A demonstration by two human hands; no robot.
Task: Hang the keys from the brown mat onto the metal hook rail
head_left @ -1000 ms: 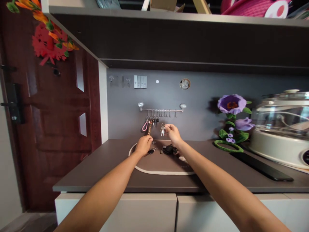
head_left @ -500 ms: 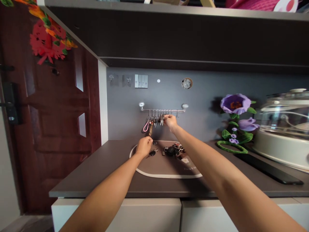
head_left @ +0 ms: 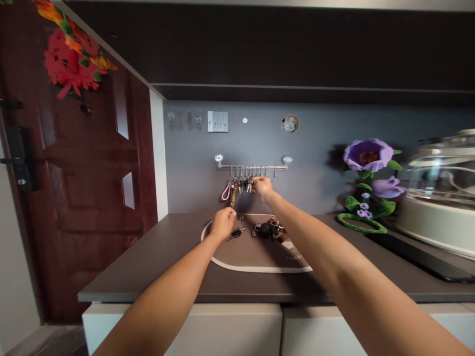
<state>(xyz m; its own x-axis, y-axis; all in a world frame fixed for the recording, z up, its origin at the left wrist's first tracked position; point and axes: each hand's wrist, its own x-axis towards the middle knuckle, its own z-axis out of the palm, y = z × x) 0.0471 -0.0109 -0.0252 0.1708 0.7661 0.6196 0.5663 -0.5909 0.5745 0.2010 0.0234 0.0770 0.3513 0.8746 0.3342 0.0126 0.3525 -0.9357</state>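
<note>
A silver hook rail point(head_left: 256, 167) is fixed to the grey wall, with several bunches of keys hanging from it. My right hand point(head_left: 262, 189) is closed at the rail's middle, its fingertips at a bunch of silver keys point(head_left: 249, 186). Further left hang a pink loop strap point(head_left: 226, 192) and a brown key strap point(head_left: 233, 196). My left hand point(head_left: 223, 222) is closed just below the brown strap; whether it grips the strap's end is hidden. On a brown mat point(head_left: 237, 257) with a white border lie a small black key fob point(head_left: 237, 232) and a dark heap of keys point(head_left: 265, 229).
A purple artificial flower point(head_left: 368, 155) stands to the right, beside a white appliance with a clear cover point(head_left: 438, 217). A black phone-like slab point(head_left: 419, 257) lies before them. A dark shelf point(head_left: 260, 49) overhangs the counter point(head_left: 148, 262). A reddish-brown door point(head_left: 85, 207) is at left.
The view has shifted slightly, so the shelf's contents have left the top of the picture. Both hands keep nearly the same places by the rail and the brown strap.
</note>
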